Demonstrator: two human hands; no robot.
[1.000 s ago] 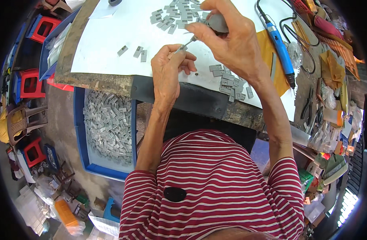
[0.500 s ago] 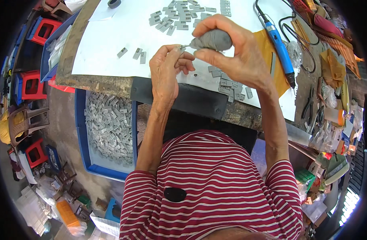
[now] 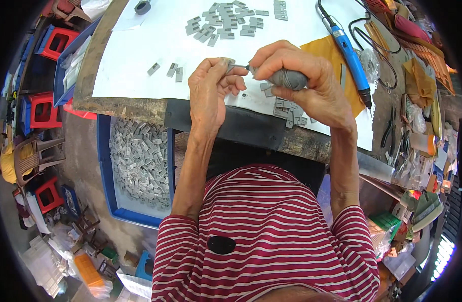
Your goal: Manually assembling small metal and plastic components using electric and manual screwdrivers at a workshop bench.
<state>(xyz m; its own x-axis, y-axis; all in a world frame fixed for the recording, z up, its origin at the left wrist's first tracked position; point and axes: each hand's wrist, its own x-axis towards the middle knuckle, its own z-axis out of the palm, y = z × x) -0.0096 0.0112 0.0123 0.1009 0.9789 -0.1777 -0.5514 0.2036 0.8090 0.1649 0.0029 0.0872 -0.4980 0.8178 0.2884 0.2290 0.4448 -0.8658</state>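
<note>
The left hand pinches a small grey piece between thumb and fingertips, above the near edge of the white sheet, while the right hand wraps closed around a grey-handled tool whose thin tip meets the piece from the right. To do this well, I judge the pinch should stay firm and low on the piece, the tip pressed straight and lightly so it cannot skid into a fingertip.

Blue rotary tool on bench; blue tray below, red stools.
</note>
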